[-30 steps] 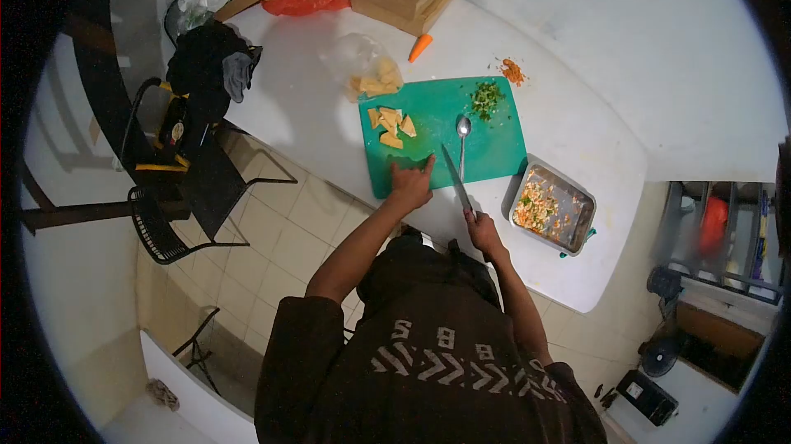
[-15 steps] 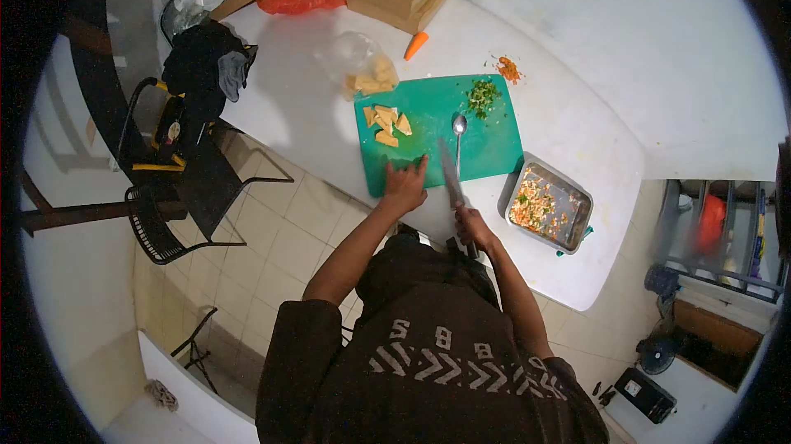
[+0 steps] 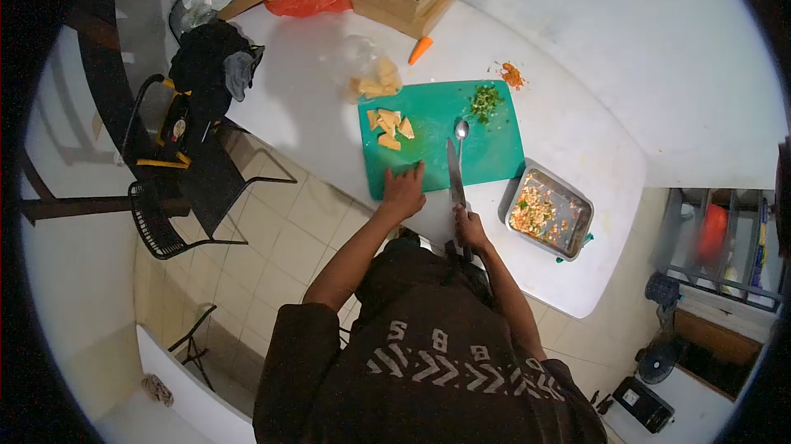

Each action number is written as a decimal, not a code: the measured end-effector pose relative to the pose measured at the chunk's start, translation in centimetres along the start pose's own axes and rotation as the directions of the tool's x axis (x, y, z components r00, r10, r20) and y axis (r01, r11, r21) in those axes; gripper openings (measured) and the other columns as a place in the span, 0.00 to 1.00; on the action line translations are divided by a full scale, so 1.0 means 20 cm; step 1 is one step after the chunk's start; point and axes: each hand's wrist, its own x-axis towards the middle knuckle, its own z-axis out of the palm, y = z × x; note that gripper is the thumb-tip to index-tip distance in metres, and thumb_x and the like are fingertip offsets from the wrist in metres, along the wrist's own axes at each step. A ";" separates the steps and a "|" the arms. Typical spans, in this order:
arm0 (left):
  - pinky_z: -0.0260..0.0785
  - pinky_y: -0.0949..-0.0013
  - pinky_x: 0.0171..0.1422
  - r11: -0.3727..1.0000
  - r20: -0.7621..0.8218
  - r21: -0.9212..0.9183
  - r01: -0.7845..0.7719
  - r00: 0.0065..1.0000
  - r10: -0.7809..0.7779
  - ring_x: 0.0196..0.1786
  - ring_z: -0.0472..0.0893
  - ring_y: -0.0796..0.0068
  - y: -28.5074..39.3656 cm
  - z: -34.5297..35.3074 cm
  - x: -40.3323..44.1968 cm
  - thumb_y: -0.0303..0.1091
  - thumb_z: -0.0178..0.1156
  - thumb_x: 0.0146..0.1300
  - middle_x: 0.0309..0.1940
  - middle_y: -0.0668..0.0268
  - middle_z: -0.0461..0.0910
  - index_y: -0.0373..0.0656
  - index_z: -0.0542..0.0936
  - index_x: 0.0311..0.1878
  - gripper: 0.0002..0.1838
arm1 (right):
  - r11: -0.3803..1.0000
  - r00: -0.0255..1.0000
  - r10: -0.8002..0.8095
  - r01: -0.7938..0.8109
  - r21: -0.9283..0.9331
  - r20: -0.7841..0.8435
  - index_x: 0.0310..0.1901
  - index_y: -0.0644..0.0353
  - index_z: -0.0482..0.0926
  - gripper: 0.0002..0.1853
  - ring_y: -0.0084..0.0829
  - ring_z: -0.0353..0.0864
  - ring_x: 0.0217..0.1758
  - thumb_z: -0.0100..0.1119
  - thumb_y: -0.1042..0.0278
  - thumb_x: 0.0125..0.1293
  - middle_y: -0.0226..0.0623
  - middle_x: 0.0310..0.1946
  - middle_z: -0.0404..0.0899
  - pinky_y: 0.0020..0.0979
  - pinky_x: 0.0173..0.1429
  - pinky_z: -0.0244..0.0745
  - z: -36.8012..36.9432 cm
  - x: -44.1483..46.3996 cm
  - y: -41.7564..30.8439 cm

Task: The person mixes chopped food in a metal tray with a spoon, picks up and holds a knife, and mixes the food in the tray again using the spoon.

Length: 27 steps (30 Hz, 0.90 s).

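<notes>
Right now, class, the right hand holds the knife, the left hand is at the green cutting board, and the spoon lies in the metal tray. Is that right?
Not quite: the spoon lies on the green cutting board, not in the metal tray, as the head view shows. The right hand does hold the knife, and the left hand is at the board.

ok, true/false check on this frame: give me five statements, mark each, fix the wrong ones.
1. The right hand holds the knife. True.
2. The spoon lies in the metal tray. False: it lies on the green board.
3. The chopped greens are on the green board. True.
4. The left hand is holding the carrot. False: that hand is at the board's near edge; the carrot lies on the table, past the board's far edge.
5. The metal tray sits to the right of the board. True.
</notes>
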 end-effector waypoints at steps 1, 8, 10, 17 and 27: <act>0.49 0.35 0.71 1.000 0.002 -0.001 -0.001 1.000 0.001 0.56 0.78 0.55 0.00 -0.02 -0.02 0.42 0.63 0.58 0.55 0.55 0.75 0.41 0.56 0.74 0.43 | 0.994 0.999 0.007 -0.001 -0.111 0.054 0.28 0.54 0.72 0.27 0.19 0.61 0.15 0.47 0.37 0.71 0.23 0.16 0.63 0.27 0.18 0.56 0.00 0.00 0.02; 0.50 0.36 0.71 0.997 -0.074 0.045 -0.062 0.995 0.065 0.56 0.77 0.57 -0.03 0.03 -0.01 0.40 0.62 0.58 0.54 0.56 0.74 0.41 0.57 0.74 0.41 | 0.970 0.999 0.053 -0.052 -0.239 -0.003 0.27 0.55 0.74 0.29 0.19 0.63 0.16 0.46 0.36 0.72 0.24 0.16 0.66 0.28 0.19 0.57 -0.03 -0.03 0.03; 0.51 0.37 0.71 0.995 -0.058 0.076 -0.061 0.996 0.065 0.57 0.77 0.57 -0.03 0.01 -0.02 0.41 0.61 0.59 0.55 0.56 0.73 0.41 0.57 0.74 0.41 | 0.965 0.997 0.020 -0.001 -0.261 0.071 0.26 0.56 0.74 0.29 0.19 0.64 0.16 0.46 0.36 0.72 0.25 0.16 0.66 0.28 0.19 0.58 -0.04 -0.01 0.08; 0.52 0.42 0.73 0.990 -0.140 0.128 -0.056 0.987 0.074 0.62 0.71 0.60 -0.01 0.03 -0.11 0.41 0.61 0.60 0.57 0.58 0.70 0.40 0.56 0.74 0.42 | 0.966 0.987 -0.112 0.136 -0.219 0.118 0.25 0.55 0.72 0.29 0.20 0.64 0.15 0.48 0.36 0.71 0.25 0.16 0.67 0.29 0.19 0.57 -0.01 -0.05 0.09; 0.52 0.45 0.73 0.993 -0.165 0.084 -0.086 0.981 0.099 0.60 0.71 0.60 -0.01 0.05 -0.10 0.39 0.61 0.59 0.54 0.58 0.71 0.39 0.58 0.73 0.40 | 0.982 0.996 0.090 -0.088 -0.169 0.004 0.25 0.56 0.69 0.30 0.24 0.63 0.12 0.49 0.34 0.69 0.26 0.13 0.63 0.30 0.14 0.58 -0.03 0.00 0.03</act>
